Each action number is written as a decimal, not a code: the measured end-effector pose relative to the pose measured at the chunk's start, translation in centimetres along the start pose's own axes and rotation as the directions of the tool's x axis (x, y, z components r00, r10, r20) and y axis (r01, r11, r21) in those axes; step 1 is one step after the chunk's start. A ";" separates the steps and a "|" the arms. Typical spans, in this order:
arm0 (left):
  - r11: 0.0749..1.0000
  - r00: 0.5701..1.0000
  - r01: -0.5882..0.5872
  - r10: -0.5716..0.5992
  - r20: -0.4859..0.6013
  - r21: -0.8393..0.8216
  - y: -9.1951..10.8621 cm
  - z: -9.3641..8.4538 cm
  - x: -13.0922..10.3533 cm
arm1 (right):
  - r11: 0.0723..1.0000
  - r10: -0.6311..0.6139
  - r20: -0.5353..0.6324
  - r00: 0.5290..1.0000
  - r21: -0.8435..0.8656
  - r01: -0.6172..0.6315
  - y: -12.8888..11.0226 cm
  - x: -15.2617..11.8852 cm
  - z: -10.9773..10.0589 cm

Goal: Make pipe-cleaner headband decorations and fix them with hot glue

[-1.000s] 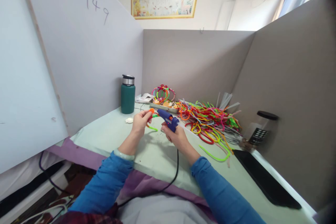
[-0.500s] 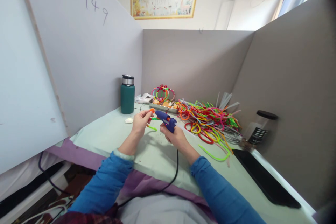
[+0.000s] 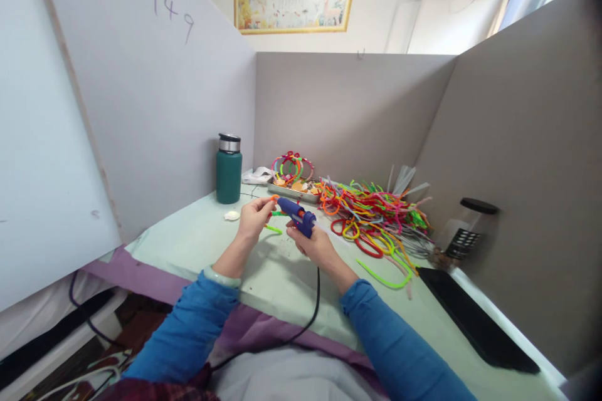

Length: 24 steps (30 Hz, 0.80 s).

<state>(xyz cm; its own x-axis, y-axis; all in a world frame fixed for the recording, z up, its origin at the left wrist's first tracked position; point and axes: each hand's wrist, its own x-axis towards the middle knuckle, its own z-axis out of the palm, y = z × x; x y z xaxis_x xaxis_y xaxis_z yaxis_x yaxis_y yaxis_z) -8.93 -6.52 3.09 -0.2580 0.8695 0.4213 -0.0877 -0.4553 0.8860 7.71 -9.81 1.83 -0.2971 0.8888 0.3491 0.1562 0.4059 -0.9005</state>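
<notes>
My right hand (image 3: 310,243) is wrapped round the handle of a blue hot glue gun (image 3: 296,214), whose nozzle points left. A clear glue stick juts from the gun's rear. My left hand (image 3: 254,218) pinches an orange pipe cleaner (image 3: 274,198), right at the nozzle; whether the two touch I cannot make out. Most of the orange piece is hidden by the fingers. Below the hands, a green pipe cleaner (image 3: 273,229) shows in part. A small white piece (image 3: 232,215) lies on the table left of my left hand.
A teal bottle (image 3: 229,172) stands at the back left. Behind the hands sits a metal tray (image 3: 294,193) with pipe-cleaner rings. Many coloured pipe cleaners (image 3: 371,207) are heaped at the right, near a black-lidded jar (image 3: 465,232) and a black slab (image 3: 475,319). Grey partitions enclose the table.
My left hand has shifted very slightly to the right with the orange pipe cleaner, closer to the nozzle. The glue gun and my right hand have hardly moved.
</notes>
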 end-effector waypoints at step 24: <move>0.999 0.998 -0.047 0.047 -0.040 -0.002 0.3 0.5 -0.3 | 0.980 -0.046 -0.157 0.987 0.186 0.076 -0.4 0.5 -0.9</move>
<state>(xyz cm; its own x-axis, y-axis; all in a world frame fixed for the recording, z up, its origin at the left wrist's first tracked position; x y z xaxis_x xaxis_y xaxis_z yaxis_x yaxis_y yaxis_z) -8.42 -6.83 3.28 -0.2997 0.8390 0.4541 -0.0777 -0.4959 0.8649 8.36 -9.29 2.63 -0.1527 0.8914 0.4267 -0.0450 0.4250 -0.9041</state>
